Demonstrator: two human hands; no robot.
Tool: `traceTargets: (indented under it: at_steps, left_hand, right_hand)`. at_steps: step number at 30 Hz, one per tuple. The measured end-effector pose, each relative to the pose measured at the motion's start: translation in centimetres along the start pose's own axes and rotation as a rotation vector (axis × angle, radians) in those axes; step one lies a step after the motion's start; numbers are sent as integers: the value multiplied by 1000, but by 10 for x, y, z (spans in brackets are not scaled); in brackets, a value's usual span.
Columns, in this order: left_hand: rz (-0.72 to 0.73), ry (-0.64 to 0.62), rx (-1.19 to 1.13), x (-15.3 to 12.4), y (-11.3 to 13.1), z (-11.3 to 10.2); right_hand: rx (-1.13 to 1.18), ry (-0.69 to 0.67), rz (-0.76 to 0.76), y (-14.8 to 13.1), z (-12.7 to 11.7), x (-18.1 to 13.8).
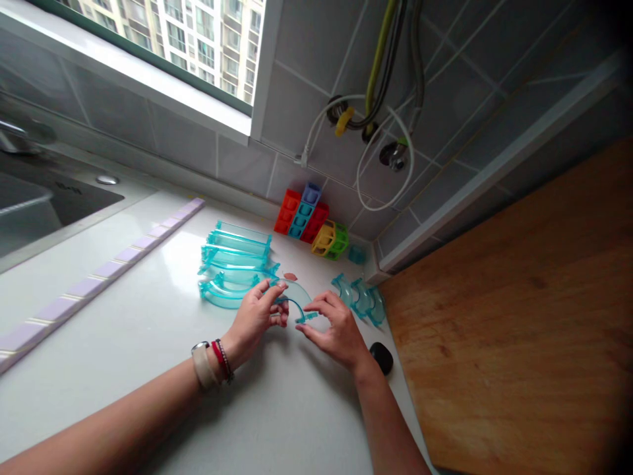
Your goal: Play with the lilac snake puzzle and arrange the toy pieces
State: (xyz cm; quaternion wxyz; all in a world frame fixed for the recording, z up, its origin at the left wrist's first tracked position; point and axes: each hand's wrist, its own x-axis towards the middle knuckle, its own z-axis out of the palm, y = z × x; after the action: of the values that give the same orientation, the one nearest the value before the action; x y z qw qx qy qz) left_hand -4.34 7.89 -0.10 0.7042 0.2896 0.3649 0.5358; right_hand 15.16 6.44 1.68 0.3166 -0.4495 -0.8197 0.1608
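A curved, clear turquoise track piece (295, 298) lies on the white counter (148, 343) between my hands. My left hand (257, 315) pinches its left end with thumb and fingers closed. My right hand (332, 328) grips its right end with bent fingers. Just left of it sits a pile of more turquoise track pieces (232, 267), straight and curved. Further curved turquoise pieces (361, 298) lie right of my right hand.
Coloured plastic blocks (309, 221), red, blue, yellow and green, stand against the tiled wall. A small black object (381, 357) lies by my right wrist. A sink (44, 204) is at the far left, a wooden surface (519, 330) at the right, hoses (380, 99) on the wall.
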Motion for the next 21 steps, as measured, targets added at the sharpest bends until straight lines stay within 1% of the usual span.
traceTargets:
  at_steps: [7, 11, 14, 16, 18, 21]
  left_hand:
    - [-37, 11, -171, -3, 6, 1]
    - [-57, 0, -216, -2, 6, 0]
    - [-89, -21, -242, -1, 8, -1]
    - [-130, -68, -234, -2, 11, -1]
    - [-172, -152, -195, -3, 14, 0]
    - [-193, -259, -147, -4, 16, 0]
  right_hand:
    - [-19, 94, -15, 3, 5, -1]
    - [-28, 96, -32, 5, 4, -1]
    - [-58, 117, -79, 6, 4, -2]
    - [-64, 151, -109, 6, 5, -3]
    - [-48, 181, -121, 5, 5, -4]
    - [-18, 222, -80, 5, 7, -3]
